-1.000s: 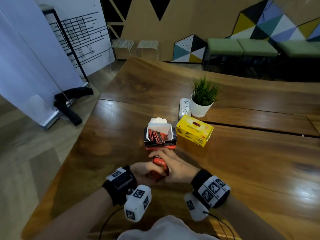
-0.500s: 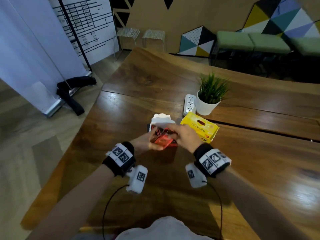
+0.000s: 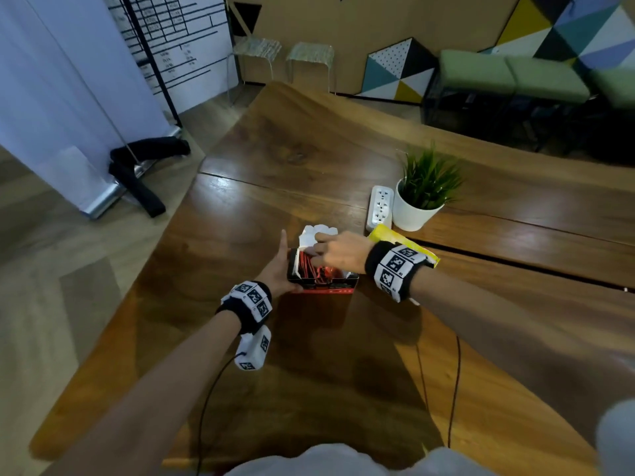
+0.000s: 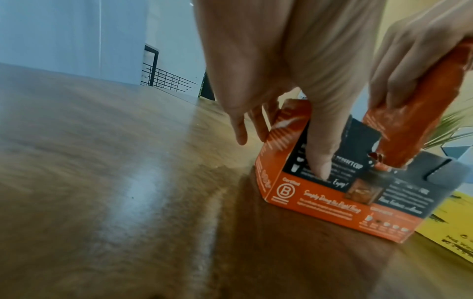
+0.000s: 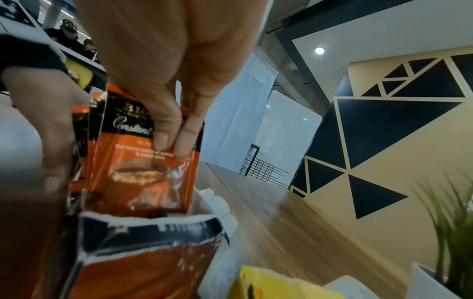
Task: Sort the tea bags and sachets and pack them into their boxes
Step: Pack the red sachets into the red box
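Right hand: the right hand (image 3: 338,252) is over the open top of the box, thumb and fingers (image 5: 163,129) pinching a small stack of orange-and-black foil tea sachets (image 5: 143,161) whose lower edges are already down inside the box.
Left hand: the left hand (image 3: 279,269) is pressed against the box's left side, fingers straight along that wall, thumb (image 4: 320,159) laid flat on the printed front panel; it holds nothing else.
Box: an orange-and-black cardboard tea box (image 3: 323,281) stands upright on the table with its white-lined lid flap (image 3: 318,233) folded back; more red-orange sachets stand packed in rows inside.
Second box: a yellow cardboard tea box (image 3: 395,238) lies just beside and behind the first, partly hidden by the right wrist; I cannot tell whether the two touch.
Table: a glossy dark wooden table (image 3: 309,355) carries everything.
Further back: a white power strip (image 3: 379,207) lies near the yellow box, and a small green grass-like plant in a white pot (image 3: 417,201) stands just beside the strip.
Room: green cushioned benches (image 3: 508,75) along the far wall.
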### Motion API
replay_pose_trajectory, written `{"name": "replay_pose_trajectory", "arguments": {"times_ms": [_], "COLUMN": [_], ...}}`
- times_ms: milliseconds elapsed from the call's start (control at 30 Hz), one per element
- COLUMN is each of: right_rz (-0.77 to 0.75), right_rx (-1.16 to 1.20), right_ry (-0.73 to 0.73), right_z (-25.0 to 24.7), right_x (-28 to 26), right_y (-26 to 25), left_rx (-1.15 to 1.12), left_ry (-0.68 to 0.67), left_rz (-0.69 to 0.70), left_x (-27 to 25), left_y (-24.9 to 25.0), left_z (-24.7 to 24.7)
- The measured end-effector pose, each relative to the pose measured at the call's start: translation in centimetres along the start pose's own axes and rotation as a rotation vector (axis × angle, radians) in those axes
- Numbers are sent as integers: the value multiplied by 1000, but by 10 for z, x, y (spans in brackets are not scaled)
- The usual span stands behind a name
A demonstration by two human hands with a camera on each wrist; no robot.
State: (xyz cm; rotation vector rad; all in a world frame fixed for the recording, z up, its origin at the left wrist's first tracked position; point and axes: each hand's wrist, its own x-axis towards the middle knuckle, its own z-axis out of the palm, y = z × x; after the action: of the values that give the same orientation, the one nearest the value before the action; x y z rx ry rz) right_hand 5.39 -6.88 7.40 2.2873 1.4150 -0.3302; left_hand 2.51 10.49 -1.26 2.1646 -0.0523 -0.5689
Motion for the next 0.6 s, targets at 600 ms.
{"name": "replay_pose_trajectory", "arguments": {"times_ms": [600], "right_rz": [211], "right_rx": [806], "right_ry": [-105], "right_z": [45], "right_x": [27], "right_y": [-9], "left_rx": [0], "left_ry": [-37], "left_rz": [143], "left_x": [-2], "left_y": [-7], "left_z": [7]}}
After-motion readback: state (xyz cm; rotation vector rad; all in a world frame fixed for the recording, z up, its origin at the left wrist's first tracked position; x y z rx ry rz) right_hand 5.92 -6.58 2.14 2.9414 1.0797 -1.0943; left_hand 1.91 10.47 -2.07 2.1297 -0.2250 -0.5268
